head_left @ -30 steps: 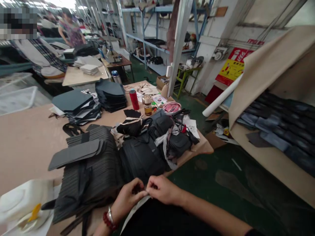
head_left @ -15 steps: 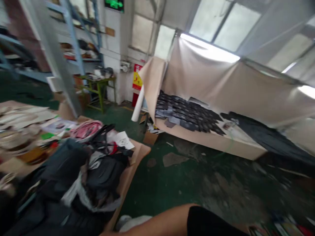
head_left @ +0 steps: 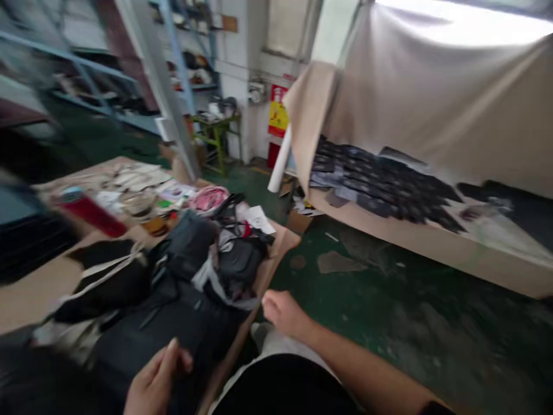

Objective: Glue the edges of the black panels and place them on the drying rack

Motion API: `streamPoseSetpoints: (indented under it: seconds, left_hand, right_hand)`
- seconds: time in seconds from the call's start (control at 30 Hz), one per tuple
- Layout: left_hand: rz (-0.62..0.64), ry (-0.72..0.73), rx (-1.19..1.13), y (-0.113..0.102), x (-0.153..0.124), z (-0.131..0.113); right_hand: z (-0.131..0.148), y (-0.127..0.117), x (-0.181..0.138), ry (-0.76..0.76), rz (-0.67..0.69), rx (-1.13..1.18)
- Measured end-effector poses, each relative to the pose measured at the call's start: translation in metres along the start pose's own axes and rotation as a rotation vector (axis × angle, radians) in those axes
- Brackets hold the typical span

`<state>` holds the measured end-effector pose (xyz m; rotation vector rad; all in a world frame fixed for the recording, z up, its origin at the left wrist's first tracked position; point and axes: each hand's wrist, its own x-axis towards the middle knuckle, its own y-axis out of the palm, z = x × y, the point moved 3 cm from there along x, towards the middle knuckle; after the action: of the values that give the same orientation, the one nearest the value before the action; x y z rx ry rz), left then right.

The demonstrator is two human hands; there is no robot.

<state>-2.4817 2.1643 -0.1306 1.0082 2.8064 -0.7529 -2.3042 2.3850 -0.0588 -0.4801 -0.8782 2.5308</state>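
My left hand (head_left: 158, 374) is at the lower left, above a dark grey bag (head_left: 173, 334) on the paper-covered table. Its thumb stands apart from the loosely curled fingers, and nothing shows in it. My right hand (head_left: 283, 311) is beside the table's right edge, with the fingers curled closed and no object visible in them. Farther up the table, a smaller dark pouch (head_left: 242, 259) lies against pale grey cloth. A black piece with cream straps (head_left: 112, 282) lies left of the dark bag.
A red roll (head_left: 93, 213), a pink coil (head_left: 208, 199) and a white paper (head_left: 259, 219) are on the table. A grey post (head_left: 159, 80) rises behind it. Across the green floor (head_left: 345, 300), a second table bears rows of dark pieces (head_left: 380, 181).
The view has swung left and down, bringing more of the near table into sight. My left hand has come into view, and my right hand now shows beyond its forearm.
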Motion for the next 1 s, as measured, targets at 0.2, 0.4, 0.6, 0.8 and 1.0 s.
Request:
streamPoseSetpoints:
  seconds: [0.2, 0.4, 0.6, 0.8, 1.0]
  left_hand:
    - [-0.328, -0.250, -0.185, -0.028, -0.036, 0.052]
    - [-0.554, -0.404, -0.021, -0.014, -0.055, 0.084]
    - [-0.652, -0.657, -0.036, 0.004, -0.030, 0.090]
    - [-0.699, -0.817, -0.042, 0.013, -0.034, 0.090]
    - [-0.669, -0.928, -0.038, 0.010, -0.030, 0.096]
  right_hand:
    - [0.002, -0.044, 0.096, -0.127, -0.144, -0.058]
    - [0.012, -0.026, 0.209, -0.157, -0.073, -0.197]
    - [0.046, 0.023, 0.205, -0.412, -0.050, -0.211]
    - [0.033, 0.120, 0.135, -0.501, 0.179, -0.123]
    - [0.013, 0.149, 0.113, -0.420, 0.134, -0.076]
